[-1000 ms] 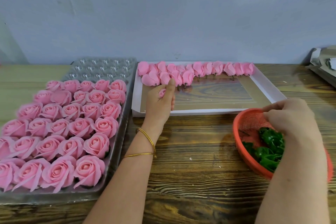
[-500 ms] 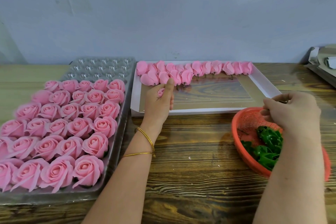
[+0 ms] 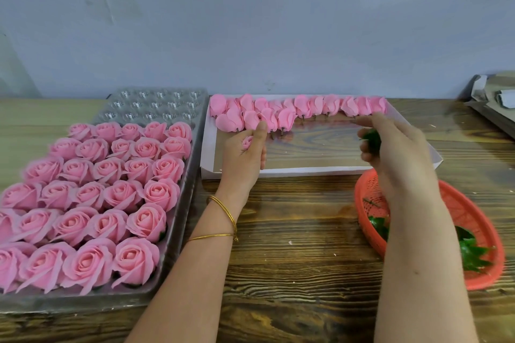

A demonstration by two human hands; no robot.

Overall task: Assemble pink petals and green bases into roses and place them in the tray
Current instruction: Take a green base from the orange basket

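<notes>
At left, in a clear tray [image 3: 178, 231], six rows of roses [image 3: 122, 195], five across, cropped at the edge. Centre, over a white box [image 3: 278, 172] of overlapping petals [image 3: 302, 106], left hand [image 3: 245, 159] curled round one pink bud [image 3: 247, 142]. Beside it, right hand [image 3: 401, 147] pinching one green base [image 3: 372, 140]. Far right, a red basket [image 3: 473, 217] of bases [image 3: 473, 255], number unclear.

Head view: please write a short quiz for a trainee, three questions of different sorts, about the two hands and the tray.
1. True or false: the right hand holds a green base.
2. What does the left hand hold? A) a pink bud B) a green leaf C) nothing
3. Fill in: the tray's empty cells lie at its ___ end.
Key: 1 true; 2 A; 3 far.
</notes>
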